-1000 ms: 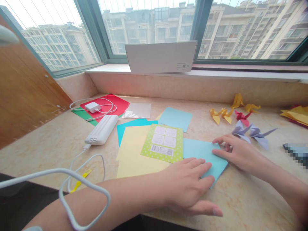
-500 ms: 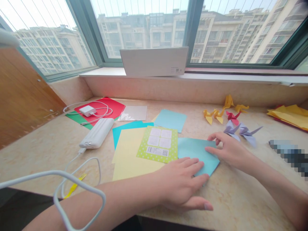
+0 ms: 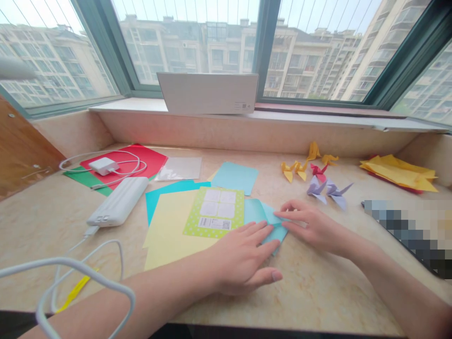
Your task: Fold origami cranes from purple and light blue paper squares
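Observation:
A light blue sheet of origami paper (image 3: 254, 210) lies on the counter, its right part lifted and folded over toward the left. My left hand (image 3: 243, 256) rests flat, fingers spread, across the sheet's near part and holds nothing. At the right edge, my right hand (image 3: 307, 225) pinches the folded-over flap of the sheet between thumb and fingers. Just left of it, a green dotted packet (image 3: 192, 226) with a barcode label sits on pale yellow sheets (image 3: 165, 230). Another light blue sheet (image 3: 235, 176) lies behind.
Several folded paper cranes, among them a purple one (image 3: 337, 193) and a red one (image 3: 318, 173), stand behind my right hand. Yellow papers (image 3: 399, 169) lie far right, near a blurred dark object (image 3: 406, 235). A white power bank (image 3: 118, 202) and a looping cable (image 3: 84, 270) occupy the left.
My right hand has drawn the sheet's right edge up and leftward, making a fold. The left hand stays on the sheet. The whole view has shifted toward the right.

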The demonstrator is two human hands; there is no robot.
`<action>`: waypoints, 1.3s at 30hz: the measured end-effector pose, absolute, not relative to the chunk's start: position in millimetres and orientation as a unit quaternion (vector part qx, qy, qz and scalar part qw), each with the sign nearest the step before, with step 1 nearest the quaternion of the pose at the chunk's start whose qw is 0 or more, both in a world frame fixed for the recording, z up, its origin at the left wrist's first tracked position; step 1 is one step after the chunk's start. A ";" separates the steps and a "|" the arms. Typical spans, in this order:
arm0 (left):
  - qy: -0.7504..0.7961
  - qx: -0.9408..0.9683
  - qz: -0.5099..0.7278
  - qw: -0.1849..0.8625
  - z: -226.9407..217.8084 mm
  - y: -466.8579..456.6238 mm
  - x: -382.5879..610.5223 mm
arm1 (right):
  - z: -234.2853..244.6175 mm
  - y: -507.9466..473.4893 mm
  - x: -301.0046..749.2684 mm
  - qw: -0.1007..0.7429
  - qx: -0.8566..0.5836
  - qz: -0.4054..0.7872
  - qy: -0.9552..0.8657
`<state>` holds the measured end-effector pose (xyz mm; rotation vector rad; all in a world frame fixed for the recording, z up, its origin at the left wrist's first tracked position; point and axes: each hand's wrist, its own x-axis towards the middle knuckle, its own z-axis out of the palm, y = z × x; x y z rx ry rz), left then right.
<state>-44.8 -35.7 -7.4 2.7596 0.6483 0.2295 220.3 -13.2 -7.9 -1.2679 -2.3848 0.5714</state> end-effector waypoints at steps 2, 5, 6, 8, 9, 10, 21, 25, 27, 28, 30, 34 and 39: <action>0.221 0.960 0.084 0.150 -7.1 -35.1 -45.4 | -9.7 -12.7 221.5 0.180 -0.445 0.203 -0.854; 0.222 0.959 0.094 0.151 -3.9 -35.4 -44.7 | -10.1 -12.6 220.8 0.172 -0.448 0.198 -0.855; 0.224 0.958 0.099 0.153 -2.3 -35.5 -44.1 | -10.0 -12.7 220.0 0.170 -0.451 0.196 -0.854; 0.230 0.954 0.111 0.160 0.9 -35.5 -42.9 | -9.8 -13.2 218.4 0.167 -0.459 0.190 -0.852; 0.233 0.951 0.116 0.165 2.3 -35.4 -42.4 | -9.7 -13.5 217.8 0.167 -0.461 0.186 -0.851; 0.236 0.949 0.119 0.171 3.4 -35.3 -42.0 | -9.6 -13.7 217.3 0.166 -0.463 0.183 -0.851; 0.271 0.942 0.086 0.179 -1.6 -32.1 -43.3 | -12.9 -14.6 218.4 0.163 -0.461 0.167 -0.856; 0.264 0.947 0.077 0.169 -3.1 -30.7 -42.8 | -14.6 -14.4 217.2 0.174 -0.457 0.158 -0.858; 0.262 0.947 0.078 0.165 -3.8 -30.3 -42.7 | -14.2 -14.7 216.3 0.175 -0.456 0.153 -0.859; 0.263 0.948 0.078 0.164 -4.1 -30.2 -42.7 | -13.6 -15.1 215.9 0.174 -0.455 0.151 -0.860; 0.264 0.948 0.078 0.163 -4.8 -30.0 -42.4 | -11.9 -16.0 215.4 0.172 -0.452 0.147 -0.863; 0.264 0.947 0.076 0.164 -5.7 -29.6 -41.9 | -9.1 -17.7 217.8 0.174 -0.454 0.136 -0.863; 0.264 0.949 0.061 0.163 -5.2 -29.0 -41.9 | -7.8 -18.0 224.0 0.160 -0.452 0.137 -0.867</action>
